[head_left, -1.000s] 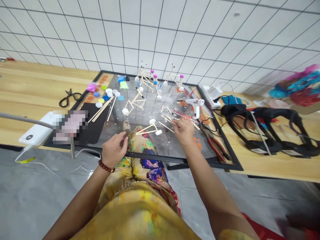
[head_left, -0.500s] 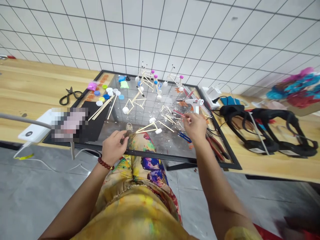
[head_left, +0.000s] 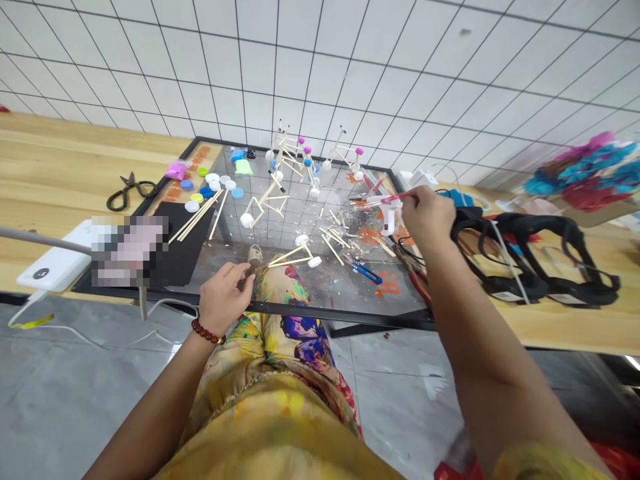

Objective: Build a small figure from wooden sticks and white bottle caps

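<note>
My right hand (head_left: 427, 213) is closed on a thin red pen-like tool (head_left: 396, 197) and is held over the white glue gun (head_left: 389, 212). My left hand (head_left: 225, 293) rests at the front edge of the glass-topped table, thumb and fingers pinched together; whatever is between them is too dark and small to name. Just right of its fingertips lies a V of wooden sticks with white wheels (head_left: 302, 241). Farther back is a larger stick frame (head_left: 265, 200) with a white wheel. Cut sticks (head_left: 336, 238) and a blue utility knife (head_left: 367, 272) lie between my hands.
Several stick models with coloured balls (head_left: 305, 150) stand by the tiled wall. Bottle caps (head_left: 213, 181), long sticks (head_left: 200, 215), black-handled scissors (head_left: 131, 191) and a white power bank (head_left: 60, 257) are on the left. Red-handled pliers (head_left: 417, 277) and black headsets (head_left: 500, 257) lie right.
My right hand has moved right and away from me, carrying the red tool from above the cut sticks to the glue gun. My left hand has hardly moved.
</note>
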A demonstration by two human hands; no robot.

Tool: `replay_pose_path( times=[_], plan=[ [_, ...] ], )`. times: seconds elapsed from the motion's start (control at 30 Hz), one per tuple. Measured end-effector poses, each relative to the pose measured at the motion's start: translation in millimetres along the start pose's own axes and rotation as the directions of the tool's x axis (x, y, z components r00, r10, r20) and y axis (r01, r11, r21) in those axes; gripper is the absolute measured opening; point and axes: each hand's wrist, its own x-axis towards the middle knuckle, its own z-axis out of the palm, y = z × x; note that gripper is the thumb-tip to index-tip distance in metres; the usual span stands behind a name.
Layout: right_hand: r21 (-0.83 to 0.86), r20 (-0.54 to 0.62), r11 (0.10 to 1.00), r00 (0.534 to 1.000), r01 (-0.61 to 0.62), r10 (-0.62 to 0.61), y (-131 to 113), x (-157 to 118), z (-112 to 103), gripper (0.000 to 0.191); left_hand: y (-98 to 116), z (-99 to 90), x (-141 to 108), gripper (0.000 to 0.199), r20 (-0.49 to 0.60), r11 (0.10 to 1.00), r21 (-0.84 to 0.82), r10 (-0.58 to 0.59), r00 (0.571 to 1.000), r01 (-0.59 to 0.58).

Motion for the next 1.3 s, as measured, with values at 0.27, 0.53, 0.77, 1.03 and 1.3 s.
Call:
replay_pose_path(
  times=[0.27, 0.53, 0.77, 1.03, 1.3],
  plan=[
    [-0.086, 0.062, 0.978, 0.981, 0.188, -0.183, -2.9, -28.2, -12.2, 0.034, 0.4, -0.9, 0.0, 0.018, -0.011, 1.0, -0.009, 0.018, 1.0, -0.019],
    [0.13, 0.358, 0.921, 0.848, 0.369, -0.39, -62.1, -89.5, 31.5, 0.025, 1.3, -0.1, 0.5, 0.018, -0.003, 1.0, -0.012, -0.001, 1.0, 0.001],
    [-0.054, 0.359, 0.968, 0.91, 0.245, -0.21, -53.3, -50.9, 27.9, 0.026, 2.5, 0.0, -0.6, 0.018, 0.01, 1.0, -0.012, -0.019, 1.0, 0.019],
    [0.067, 0.404, 0.933, 0.846, 0.353, -0.349, -111.5, -53.2, 46.9, 0.032, 2.3, -0.3, -0.7, 0.019, 0.02, 1.0, 0.004, -0.022, 1.0, 0.022],
    [-0.022, 0.39, 0.967, 0.893, 0.253, -0.224, -99.6, -13.4, 33.7, 0.034, 3.6, 0.5, -1.4, 0.018, 0.021, 1.0, -0.006, -0.026, 0.999, 0.026]
  ],
)
